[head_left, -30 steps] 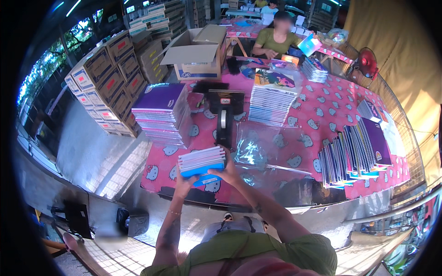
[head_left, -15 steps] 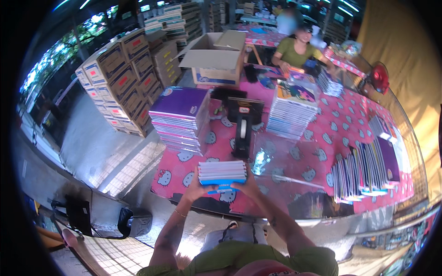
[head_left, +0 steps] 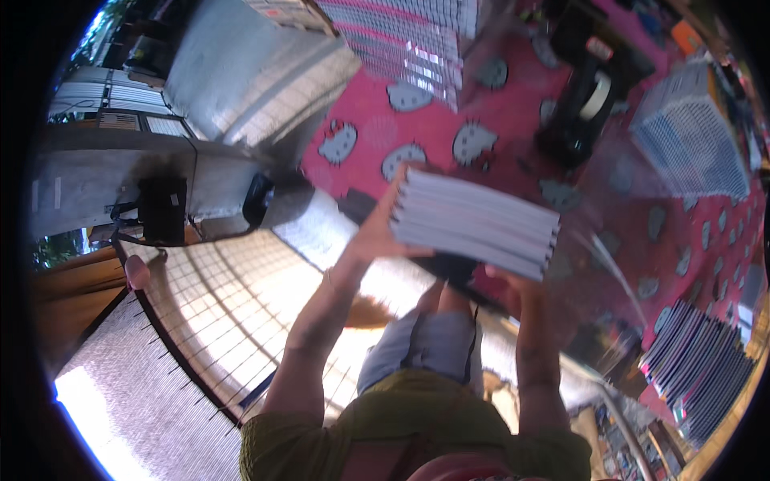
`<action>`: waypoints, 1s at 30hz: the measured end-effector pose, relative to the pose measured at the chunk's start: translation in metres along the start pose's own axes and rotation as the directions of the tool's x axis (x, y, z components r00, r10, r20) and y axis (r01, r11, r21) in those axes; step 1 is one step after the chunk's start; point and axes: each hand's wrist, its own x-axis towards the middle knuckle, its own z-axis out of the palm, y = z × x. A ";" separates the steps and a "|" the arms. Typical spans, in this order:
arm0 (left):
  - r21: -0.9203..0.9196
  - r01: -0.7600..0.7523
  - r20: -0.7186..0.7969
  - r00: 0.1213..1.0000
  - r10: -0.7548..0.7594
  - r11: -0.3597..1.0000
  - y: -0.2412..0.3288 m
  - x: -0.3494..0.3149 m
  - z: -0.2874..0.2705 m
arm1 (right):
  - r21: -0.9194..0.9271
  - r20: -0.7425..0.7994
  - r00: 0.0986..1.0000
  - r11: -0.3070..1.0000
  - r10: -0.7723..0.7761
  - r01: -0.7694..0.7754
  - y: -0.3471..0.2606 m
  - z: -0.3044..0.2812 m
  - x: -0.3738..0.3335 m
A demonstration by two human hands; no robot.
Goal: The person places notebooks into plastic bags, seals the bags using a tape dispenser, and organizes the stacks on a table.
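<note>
Notebk stack (head_left: 475, 223) btwn both hands (head_left: 375, 234), held nr each end.

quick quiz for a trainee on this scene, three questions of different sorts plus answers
1. How many hands hold the stack of notebooks?
2. True or false: the pink table cover is printed with white cat faces.
3. In the picture, the black tape dispenser is (a) left or (b) right of that stack?

Key
1. Two: the left hand and the right hand.
2. True.
3. b
</note>
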 end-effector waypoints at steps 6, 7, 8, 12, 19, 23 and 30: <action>0.656 -0.191 -0.008 0.966 0.259 0.730 0.148 0.046 0.008 | -0.053 -0.001 0.999 0.997 0.052 -0.052 -0.040 0.005 0.037; 0.746 -0.229 0.024 0.947 0.320 0.625 0.161 0.043 0.015 | -0.065 -0.012 0.998 0.996 0.060 -0.061 -0.046 0.007 0.039; 0.806 -0.250 0.097 0.950 0.297 0.537 0.157 0.047 0.027 | -0.077 -0.024 0.998 0.995 0.066 -0.067 -0.052 0.009 0.040; 0.921 -0.364 0.345 0.928 0.143 0.139 0.142 0.053 0.078 | 0.062 -0.104 0.987 0.991 0.121 -0.115 -0.051 0.021 0.031; 0.944 -0.323 0.317 0.945 0.077 0.072 0.168 0.061 0.080 | -0.037 -0.043 0.982 0.983 -0.182 0.180 -0.060 0.015 0.041; 0.904 -0.426 0.424 0.904 0.053 0.039 0.161 0.070 0.070 | -0.236 -0.010 0.944 0.918 -0.331 0.320 -0.071 0.013 0.044; 0.856 -0.102 0.004 0.982 0.191 0.507 0.194 0.028 0.133 | -0.296 -0.270 0.887 0.909 -0.375 0.294 -0.138 -0.060 -0.038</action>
